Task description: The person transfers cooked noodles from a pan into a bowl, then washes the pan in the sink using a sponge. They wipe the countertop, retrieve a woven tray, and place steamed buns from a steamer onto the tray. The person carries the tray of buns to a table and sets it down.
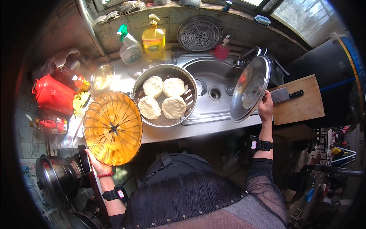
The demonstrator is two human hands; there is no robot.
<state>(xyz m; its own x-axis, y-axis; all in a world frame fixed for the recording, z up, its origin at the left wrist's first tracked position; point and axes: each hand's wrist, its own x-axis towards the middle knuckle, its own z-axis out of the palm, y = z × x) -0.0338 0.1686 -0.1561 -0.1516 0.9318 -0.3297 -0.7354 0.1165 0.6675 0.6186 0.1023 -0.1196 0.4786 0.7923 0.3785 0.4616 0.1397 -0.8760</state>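
Observation:
My left hand (98, 161) grips the near rim of a round, woven orange basket (123, 143), tilted over the counter's left part. The thumb side of that hand is partly hidden behind the basket. In my right hand (266, 106) is a large round metal lid (238, 97), held on edge over the right side of the sink. Between them stands a wide steamer pot (163, 125) without its cover. Several pale, round, flat dough pieces (174, 107) lie inside it on a slotted rack (189, 97).
The steel sink (206, 107) adjoins the pot. Right of it, a cleaver (281, 94) lies on a wooden board (303, 110). Yellow soap bottle (154, 43), spray bottle (131, 51) and perforated steamer plate (199, 33) line the back. A red jug (54, 94) and a phone (84, 159) are at left.

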